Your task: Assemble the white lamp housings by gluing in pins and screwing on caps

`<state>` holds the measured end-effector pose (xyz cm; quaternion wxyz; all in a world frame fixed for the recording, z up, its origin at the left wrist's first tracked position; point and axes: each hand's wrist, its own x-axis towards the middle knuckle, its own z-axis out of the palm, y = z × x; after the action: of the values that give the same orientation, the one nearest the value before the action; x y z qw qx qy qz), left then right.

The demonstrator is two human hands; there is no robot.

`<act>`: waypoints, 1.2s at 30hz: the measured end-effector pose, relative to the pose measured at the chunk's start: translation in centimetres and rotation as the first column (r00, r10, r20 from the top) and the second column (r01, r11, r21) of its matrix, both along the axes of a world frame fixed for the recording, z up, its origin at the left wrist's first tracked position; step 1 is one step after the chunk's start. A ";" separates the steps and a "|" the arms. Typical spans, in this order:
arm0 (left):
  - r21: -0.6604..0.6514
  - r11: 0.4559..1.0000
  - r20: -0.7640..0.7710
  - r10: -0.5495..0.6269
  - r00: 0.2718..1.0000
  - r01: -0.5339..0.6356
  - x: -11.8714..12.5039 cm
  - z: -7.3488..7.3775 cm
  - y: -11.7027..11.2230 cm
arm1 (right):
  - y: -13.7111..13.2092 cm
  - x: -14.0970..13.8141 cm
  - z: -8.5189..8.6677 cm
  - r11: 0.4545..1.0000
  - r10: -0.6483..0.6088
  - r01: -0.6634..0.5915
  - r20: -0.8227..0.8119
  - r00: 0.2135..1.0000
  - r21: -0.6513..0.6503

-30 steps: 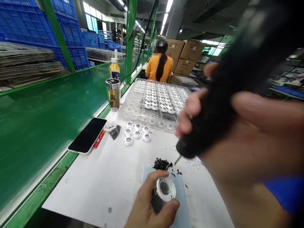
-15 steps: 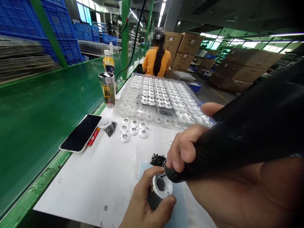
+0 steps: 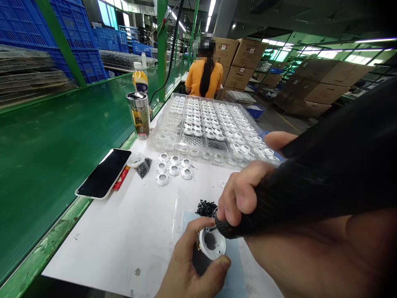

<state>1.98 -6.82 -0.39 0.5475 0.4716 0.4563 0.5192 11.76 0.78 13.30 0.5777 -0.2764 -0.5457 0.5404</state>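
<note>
Since a second ago the black electric screwdriver has swung down; its tip now meets the white ring part's rim. The right hand clenches the tool, the left hand pinches the ring on the white table. Black screws lie beside; a clear tray sits beyond, under factory strip lights.

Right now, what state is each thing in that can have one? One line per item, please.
Left hand: gripping the white ring part.
White ring part: held just above the table, opening up.
Right hand: wrapped around the electric screwdriver.
Electric screwdriver: tilted, tip at the ring's rim.
Phone: screen dark, lying flat.
Glass bottle: upright, capped.
Parts tray: partly filled.
Black screws: loose pile.
</note>
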 end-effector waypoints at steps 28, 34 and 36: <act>-0.006 1.000 0.000 -0.017 1.000 0.017 0.0 -0.4 -0.2 | 0.6 0.0 0.7 0.968 0.218 -0.202 0.102 0.971 -0.147; 0.002 1.000 0.062 -0.008 0.998 0.008 0.0 -0.4 -0.1 | 0.6 -1.0 1.5 0.953 0.260 -0.241 0.087 0.962 -0.186; 0.003 1.000 0.057 -0.008 0.998 0.007 0.0 -0.5 -0.2 | 0.7 -0.6 1.5 0.956 0.259 -0.239 0.110 0.960 -0.170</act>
<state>1.96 -6.98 -0.89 0.5615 0.4593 0.4379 0.5311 11.19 1.48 14.78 0.4448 -0.2842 -0.5694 0.6303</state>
